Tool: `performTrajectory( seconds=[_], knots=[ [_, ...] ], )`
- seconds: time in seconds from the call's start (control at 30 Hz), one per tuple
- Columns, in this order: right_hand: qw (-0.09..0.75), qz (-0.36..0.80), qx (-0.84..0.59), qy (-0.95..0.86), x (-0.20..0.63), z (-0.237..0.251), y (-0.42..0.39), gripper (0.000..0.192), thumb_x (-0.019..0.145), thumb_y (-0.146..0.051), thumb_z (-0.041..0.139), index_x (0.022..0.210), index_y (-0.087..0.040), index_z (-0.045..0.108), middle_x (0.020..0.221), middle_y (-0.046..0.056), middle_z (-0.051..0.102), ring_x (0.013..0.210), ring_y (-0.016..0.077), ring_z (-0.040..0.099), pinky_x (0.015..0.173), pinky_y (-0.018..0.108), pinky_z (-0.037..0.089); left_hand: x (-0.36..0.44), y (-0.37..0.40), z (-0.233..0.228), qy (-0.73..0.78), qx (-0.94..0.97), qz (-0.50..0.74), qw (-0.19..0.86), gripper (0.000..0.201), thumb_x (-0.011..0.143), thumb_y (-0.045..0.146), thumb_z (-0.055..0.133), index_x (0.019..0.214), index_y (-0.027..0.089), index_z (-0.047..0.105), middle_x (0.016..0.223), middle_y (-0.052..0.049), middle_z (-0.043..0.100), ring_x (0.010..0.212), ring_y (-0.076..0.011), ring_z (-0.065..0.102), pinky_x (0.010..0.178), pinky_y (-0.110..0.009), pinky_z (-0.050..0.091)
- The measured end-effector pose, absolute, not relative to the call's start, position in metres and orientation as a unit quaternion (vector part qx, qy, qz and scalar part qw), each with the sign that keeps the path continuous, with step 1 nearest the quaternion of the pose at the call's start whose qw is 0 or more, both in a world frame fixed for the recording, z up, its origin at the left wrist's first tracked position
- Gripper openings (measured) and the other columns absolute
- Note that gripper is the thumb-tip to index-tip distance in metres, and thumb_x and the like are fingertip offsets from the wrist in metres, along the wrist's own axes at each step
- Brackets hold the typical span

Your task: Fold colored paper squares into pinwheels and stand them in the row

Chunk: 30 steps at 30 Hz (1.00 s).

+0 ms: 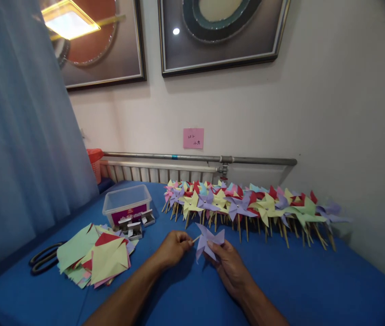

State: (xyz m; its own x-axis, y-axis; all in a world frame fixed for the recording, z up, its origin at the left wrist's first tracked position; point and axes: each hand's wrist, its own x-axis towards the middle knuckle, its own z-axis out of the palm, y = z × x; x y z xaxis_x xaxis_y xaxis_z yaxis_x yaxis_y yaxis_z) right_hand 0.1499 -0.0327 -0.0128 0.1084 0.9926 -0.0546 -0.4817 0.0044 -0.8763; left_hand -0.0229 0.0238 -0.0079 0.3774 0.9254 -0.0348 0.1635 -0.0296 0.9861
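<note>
In the middle of the head view, my right hand point(228, 262) pinches a purple paper pinwheel point(206, 240) between thumb and fingers. My left hand point(175, 246) is closed on a thin stick point(195, 238) whose tip points at the pinwheel's left side. Whether the stick is joined to the pinwheel I cannot tell. Both hands are just above the blue sheet point(179, 299). Behind them stand rows of finished paper pinwheels point(240, 206) on wooden sticks, in yellow, purple, red, green and pink.
To the left lie a pile of coloured paper squares point(109, 258) and black-handled scissors point(45, 258). Several small open boxes point(134, 231) sit before a clear plastic tub point(127, 199). A blue curtain point(26, 113) hangs at left; a metal pipe point(260, 160) runs along the wall.
</note>
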Motion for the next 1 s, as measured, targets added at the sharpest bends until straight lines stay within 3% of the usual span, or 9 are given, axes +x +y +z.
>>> performTrajectory(
  seconds=[0.23, 1.0],
  knots=[
    [0.640, 0.582, -0.394, -0.311, 0.147, -0.018, -0.030, 0.043, 0.059, -0.040, 0.093, 0.090, -0.018, 0.073, 0.091, 0.007, 0.079, 0.088, 0.0261, 0.073, 0.083, 0.039, 0.057, -0.012, 0.012, -0.012, 0.417, 0.663, 0.347, 0.515, 0.013, 0.071, 0.027, 0.057, 0.069, 0.017, 0.066, 0.055, 0.003, 0.055, 0.048, -0.0102, 0.037, 0.048, -0.025, 0.023],
    [0.645, 0.573, -0.406, -0.302, 0.147, -0.028, -0.025, 0.043, 0.056, -0.035, 0.095, 0.091, -0.018, 0.077, 0.083, 0.005, 0.078, 0.078, 0.0223, 0.071, 0.076, 0.034, 0.054, -0.017, 0.013, -0.006, 0.429, 0.691, 0.309, 0.493, 0.013, 0.074, 0.027, 0.054, 0.070, 0.016, 0.061, 0.058, 0.004, 0.051, 0.052, -0.0092, 0.038, 0.050, -0.023, 0.026]
  ],
)
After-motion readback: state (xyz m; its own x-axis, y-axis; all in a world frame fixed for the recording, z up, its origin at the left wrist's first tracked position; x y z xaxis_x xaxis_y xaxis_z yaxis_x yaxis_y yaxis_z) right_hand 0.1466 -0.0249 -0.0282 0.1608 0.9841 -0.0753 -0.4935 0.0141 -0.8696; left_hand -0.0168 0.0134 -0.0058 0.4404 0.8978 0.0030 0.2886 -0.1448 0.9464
